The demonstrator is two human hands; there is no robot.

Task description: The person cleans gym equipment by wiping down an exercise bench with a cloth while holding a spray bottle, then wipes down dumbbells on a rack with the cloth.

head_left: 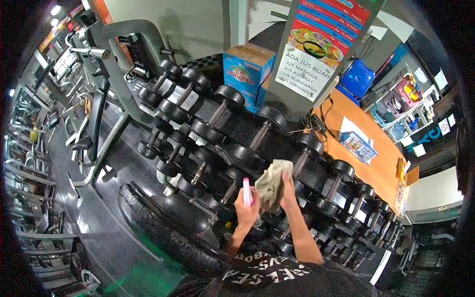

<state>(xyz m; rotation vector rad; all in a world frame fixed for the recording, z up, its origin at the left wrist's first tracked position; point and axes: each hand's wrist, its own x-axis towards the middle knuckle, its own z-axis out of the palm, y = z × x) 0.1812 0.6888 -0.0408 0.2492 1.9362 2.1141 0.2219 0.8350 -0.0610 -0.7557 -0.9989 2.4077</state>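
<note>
My left hand (246, 210) is closed around what looks like a spray bottle (247, 192) with a pink-and-white top; my fingers hide most of its body. Bunched in my right hand (287, 192) is a greyish-green cloth (271, 187), its folds hanging towards the left hand. Both hands are in front of my chest, close together, over a rack of black dumbbells. Nearest to the cloth are a dumbbell (307, 151) on the upper row and another dumbbell (231, 190) to the left of my left hand.
A padded black bench (163, 230) lies at the lower left. Behind the rack stand a blue water carton (242, 74) and a menu board (309, 59). An orange-brown desk (336, 111) with papers runs along the right. Gym machines (94, 99) fill the left side.
</note>
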